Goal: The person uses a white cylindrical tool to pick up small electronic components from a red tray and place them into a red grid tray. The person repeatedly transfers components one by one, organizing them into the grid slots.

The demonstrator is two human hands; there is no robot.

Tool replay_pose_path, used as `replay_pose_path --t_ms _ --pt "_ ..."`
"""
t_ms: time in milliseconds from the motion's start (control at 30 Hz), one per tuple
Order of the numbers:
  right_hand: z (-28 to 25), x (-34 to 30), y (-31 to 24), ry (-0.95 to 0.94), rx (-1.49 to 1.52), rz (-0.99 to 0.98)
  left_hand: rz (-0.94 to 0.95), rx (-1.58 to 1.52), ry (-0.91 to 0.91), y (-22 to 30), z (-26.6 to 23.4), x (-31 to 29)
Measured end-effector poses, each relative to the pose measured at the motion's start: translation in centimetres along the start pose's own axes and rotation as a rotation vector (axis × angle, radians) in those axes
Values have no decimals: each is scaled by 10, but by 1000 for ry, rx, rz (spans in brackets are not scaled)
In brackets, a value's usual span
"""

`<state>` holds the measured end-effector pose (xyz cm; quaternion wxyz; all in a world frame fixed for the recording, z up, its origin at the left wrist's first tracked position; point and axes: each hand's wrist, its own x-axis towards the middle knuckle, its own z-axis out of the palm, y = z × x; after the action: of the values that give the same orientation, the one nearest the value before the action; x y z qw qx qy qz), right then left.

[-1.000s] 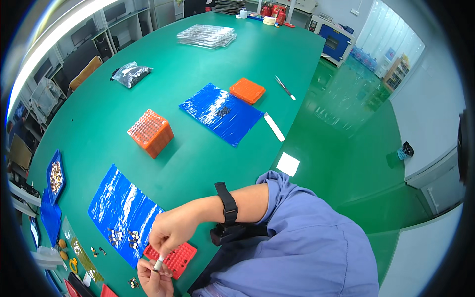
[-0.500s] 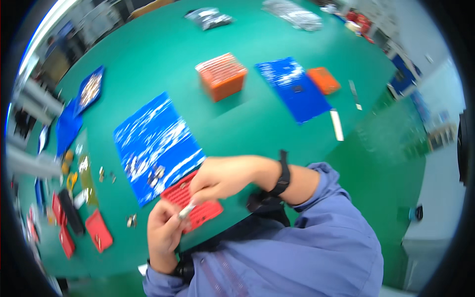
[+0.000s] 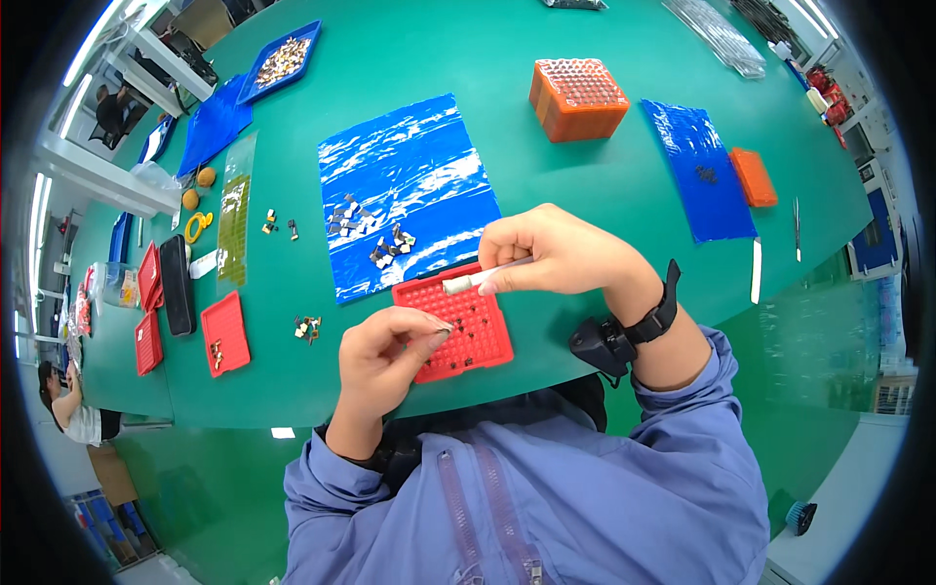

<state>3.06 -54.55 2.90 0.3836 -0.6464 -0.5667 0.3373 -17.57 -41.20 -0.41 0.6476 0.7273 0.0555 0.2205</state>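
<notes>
My left hand (image 3: 378, 359) is closed in a pinch on a small light-coloured piece (image 3: 445, 329), too small to name, over the left part of a red gridded tray (image 3: 492, 343). My right hand (image 3: 561, 252) is closed round a slim white pen-like stick (image 3: 462, 284). Its blunt pale tip points left, above the tray's far part and apart from the left hand. Several small dark parts sit in the tray's grid. Just beyond the tray lies a blue plastic sheet (image 3: 395, 161), bearing two groups of small black-and-white pieces (image 3: 392, 247).
An orange box (image 3: 585, 115) with a gridded top stands beyond my right hand. Farther right are another blue sheet (image 3: 687, 161), an orange block (image 3: 753, 177) and tweezers (image 3: 797, 231). At left lie a red tray (image 3: 226, 333), a black case (image 3: 176, 285) and yellow scissors (image 3: 198, 227).
My view has turned, so the table's things sit farther right and higher. The white stick's tip has moved from near my left fingers to apart from them.
</notes>
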Motion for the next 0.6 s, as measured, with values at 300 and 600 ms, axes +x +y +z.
replay_pose_path --t_ms 300,600 --pt "1 0 0 11 18 31 514 631 3 14 0 1" --pt "1 0 -3 7 44 58 488 867 -55 28 -13 8"
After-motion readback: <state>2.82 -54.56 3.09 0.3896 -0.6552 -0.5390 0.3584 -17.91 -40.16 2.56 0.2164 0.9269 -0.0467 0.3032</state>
